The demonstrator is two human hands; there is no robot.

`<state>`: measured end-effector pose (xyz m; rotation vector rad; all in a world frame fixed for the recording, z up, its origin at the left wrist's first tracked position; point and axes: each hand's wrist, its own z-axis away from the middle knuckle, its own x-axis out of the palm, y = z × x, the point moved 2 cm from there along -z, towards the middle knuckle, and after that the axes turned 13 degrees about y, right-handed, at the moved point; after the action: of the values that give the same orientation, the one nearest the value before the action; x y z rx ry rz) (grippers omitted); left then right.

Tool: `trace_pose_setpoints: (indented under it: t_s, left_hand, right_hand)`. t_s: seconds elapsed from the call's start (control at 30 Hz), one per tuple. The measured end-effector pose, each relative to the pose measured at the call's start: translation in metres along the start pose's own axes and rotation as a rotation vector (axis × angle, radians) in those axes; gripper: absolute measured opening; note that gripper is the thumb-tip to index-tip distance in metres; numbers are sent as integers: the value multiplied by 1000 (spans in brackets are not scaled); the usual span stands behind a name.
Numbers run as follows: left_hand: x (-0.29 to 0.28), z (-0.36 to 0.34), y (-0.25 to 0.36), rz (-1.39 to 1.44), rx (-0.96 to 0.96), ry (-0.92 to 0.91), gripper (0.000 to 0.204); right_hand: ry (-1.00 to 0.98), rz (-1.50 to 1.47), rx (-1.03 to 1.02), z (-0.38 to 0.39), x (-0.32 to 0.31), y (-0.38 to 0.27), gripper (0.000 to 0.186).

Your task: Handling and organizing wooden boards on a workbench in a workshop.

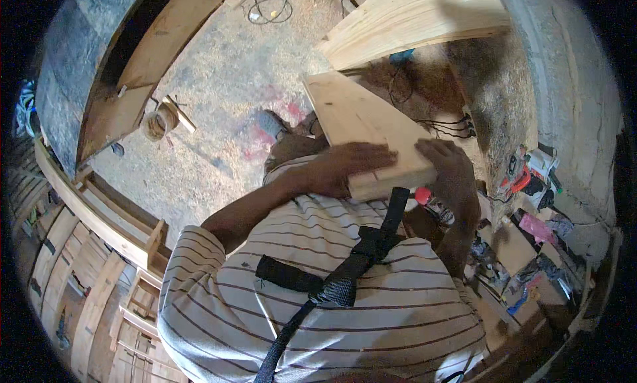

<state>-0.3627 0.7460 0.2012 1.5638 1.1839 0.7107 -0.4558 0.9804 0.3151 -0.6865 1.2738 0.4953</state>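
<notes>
A pale wooden board (371, 118), thick at its near edge, lies tilted in front of my body with its far end pointing away to the upper left. My left hand (348, 169) rests across its near left corner, fingers stretched along the top face and thumb side toward the near edge. On the right side my right hand (452, 167) wraps round the board's edge, fingertips on the top face. Between them the two hands hold the board close to my striped shirt. What supports the board from below is hidden.
A large pale plank (424, 18) slants beyond the board. Cables (444, 126) and a clutter of tools and scraps (531, 230) lie to the right by a concrete wall (570, 84). At left are a roll of tape (158, 123), a dark-topped cabinet (79, 64) and wooden frames (133, 230).
</notes>
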Motion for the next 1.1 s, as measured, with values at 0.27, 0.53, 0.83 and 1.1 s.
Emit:
trace_pose_setpoints:
  t_s: [0.27,0.53,0.83,1.1]
  left_hand:
    - [28,23,-14,-55,102,44,91]
    - [24,19,-18,-197,85,314,78]
    - [-9,-20,-8,-307,-60,956,68]
    - [-16,-29,-12,-241,-190,873,73]
  right_hand:
    - [-168,5,171,22,13,-16,74]
    - [-108,6,109,-8,0,-4,56]
    - [218,-36,-11,-78,-15,12,91]
    - [356,-220,-162,-90,4,37,96]
